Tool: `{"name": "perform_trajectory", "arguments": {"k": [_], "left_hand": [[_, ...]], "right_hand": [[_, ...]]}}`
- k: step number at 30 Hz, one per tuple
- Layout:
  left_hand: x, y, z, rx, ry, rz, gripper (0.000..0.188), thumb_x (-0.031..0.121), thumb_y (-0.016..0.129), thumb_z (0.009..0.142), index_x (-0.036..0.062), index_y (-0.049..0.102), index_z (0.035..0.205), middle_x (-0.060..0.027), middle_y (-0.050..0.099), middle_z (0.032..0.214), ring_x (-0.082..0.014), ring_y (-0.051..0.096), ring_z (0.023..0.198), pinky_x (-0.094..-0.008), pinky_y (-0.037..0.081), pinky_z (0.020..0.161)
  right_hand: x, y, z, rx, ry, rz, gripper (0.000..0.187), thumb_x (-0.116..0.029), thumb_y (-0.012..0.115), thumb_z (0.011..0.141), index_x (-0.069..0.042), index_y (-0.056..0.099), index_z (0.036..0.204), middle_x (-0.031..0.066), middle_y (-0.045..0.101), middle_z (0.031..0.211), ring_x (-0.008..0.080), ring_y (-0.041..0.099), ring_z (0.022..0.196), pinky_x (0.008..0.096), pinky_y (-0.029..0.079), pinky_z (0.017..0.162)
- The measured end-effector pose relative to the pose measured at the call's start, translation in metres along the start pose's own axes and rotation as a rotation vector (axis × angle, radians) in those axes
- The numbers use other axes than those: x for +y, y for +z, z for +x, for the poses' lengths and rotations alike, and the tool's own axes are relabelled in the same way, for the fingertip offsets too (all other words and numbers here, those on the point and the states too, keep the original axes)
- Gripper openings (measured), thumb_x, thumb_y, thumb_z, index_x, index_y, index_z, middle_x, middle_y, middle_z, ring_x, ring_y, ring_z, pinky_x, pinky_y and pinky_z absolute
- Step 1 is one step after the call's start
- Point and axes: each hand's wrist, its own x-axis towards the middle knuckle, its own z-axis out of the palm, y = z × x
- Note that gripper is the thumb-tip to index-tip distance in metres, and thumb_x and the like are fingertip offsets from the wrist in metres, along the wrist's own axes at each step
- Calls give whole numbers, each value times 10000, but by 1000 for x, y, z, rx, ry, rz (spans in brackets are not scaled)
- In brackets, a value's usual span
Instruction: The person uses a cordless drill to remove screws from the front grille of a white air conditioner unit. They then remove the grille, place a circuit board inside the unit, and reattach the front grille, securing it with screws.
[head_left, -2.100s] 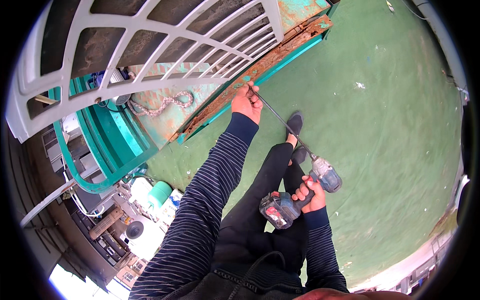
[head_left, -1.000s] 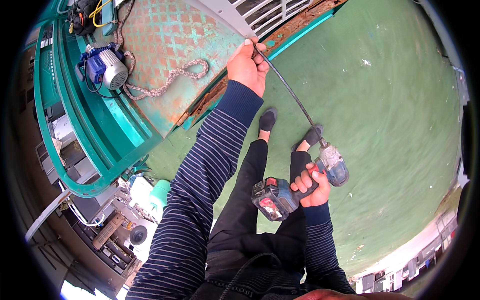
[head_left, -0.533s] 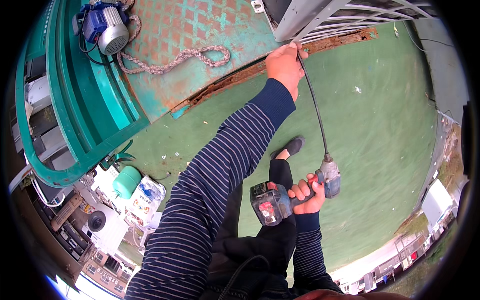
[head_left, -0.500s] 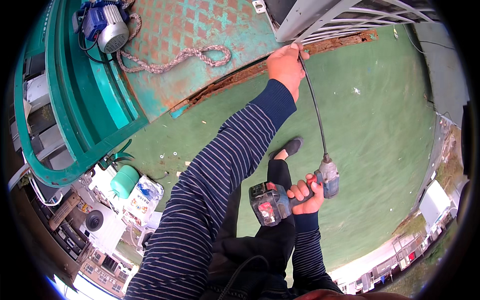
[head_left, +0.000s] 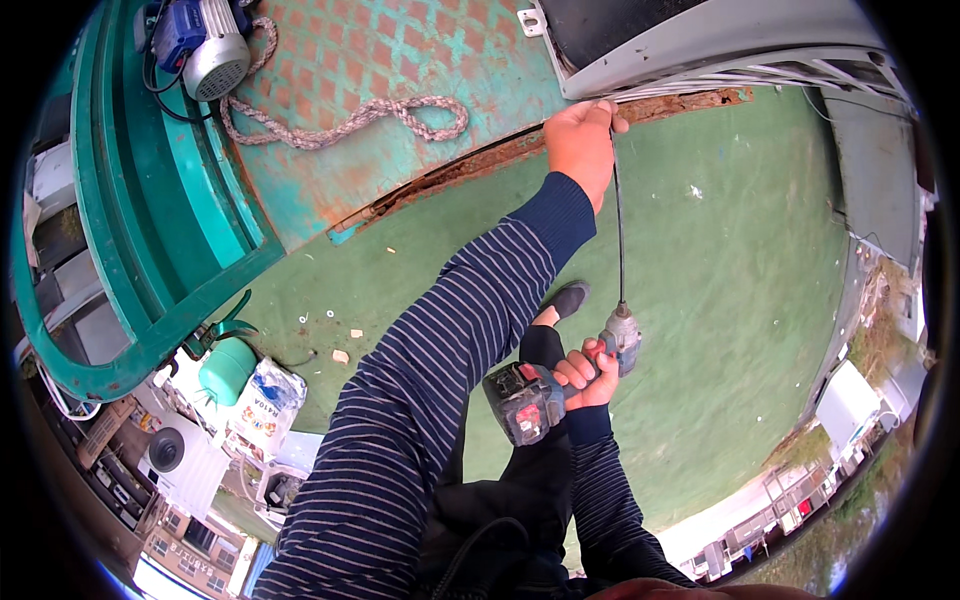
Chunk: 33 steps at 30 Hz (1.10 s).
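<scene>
Head view: downward over a smooth green floor (head_left: 720, 260).
Bare right hand (head_left: 590, 377): fingers wrapped firmly around the handle of a worn blue-and-grey cordless driver (head_left: 622, 342).
Driver relative to right hand: head projecting just beyond the knuckles, upper right; scuffed black-and-red battery pack (head_left: 525, 408) on the opposite side, lower left.
Long thin dark metal rod (head_left: 620, 225): fixed in the driver's nose, running nearly straight away from the wearer, between the two hands.
Bare left hand (head_left: 583, 145): fingers closed together on the rod's far end; tip hidden behind them.
Light-grey slatted panel (head_left: 740, 45): lower corner just beside the left fingertips; contact cannot be told.
Rusted brown metal edge (head_left: 680, 104): beneath the panel, along the flaking teal metal platform (head_left: 330, 190).
Pale braided rope (head_left: 310, 137): looped on the platform, left of the left hand.
Blue-and-silver finned motor (head_left: 215, 60): near the rope, upper left.
</scene>
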Motion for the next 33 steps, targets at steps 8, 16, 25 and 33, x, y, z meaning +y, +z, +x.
{"name": "perform_trajectory", "arguments": {"k": [8, 16, 25, 33], "left_hand": [[14, -1, -4, -17, -107, -92, 147, 107, 504, 929, 25, 626, 929, -33, 640, 787, -62, 411, 581, -234, 346, 504], [12, -12, -2, -15, -158, -156, 140, 107, 514, 928, 24, 627, 928, -23, 624, 780, -64, 408, 585, -222, 340, 497], [1, -17, -4, -81, -226, -327, 106, 150, 546, 924, 63, 606, 915, 15, 573, 755, -47, 393, 591, -219, 315, 483], [-6, -19, -3, -250, -216, -327, 128, 199, 506, 910, 84, 558, 891, -5, 553, 740, -53, 368, 566, -212, 303, 462]], "right_hand": [[12, -4, 5, 2, -15, -4, 196, -256, 593, 854, -152, 657, 1007, -53, 429, 624, 123, 409, 562, 356, 412, 655], [26, -3, 8, 108, -214, -189, 198, -239, 623, 827, -144, 637, 1001, -27, 451, 650, 148, 431, 612, 386, 418, 689], [8, 7, -13, 135, -277, -316, 171, -230, 619, 845, -149, 599, 995, -36, 408, 631, 138, 392, 589, 383, 411, 676], [-8, 1, -35, 55, -215, -259, 225, -222, 588, 841, -129, 621, 1043, -8, 447, 637, 161, 420, 580, 384, 420, 683]]}}
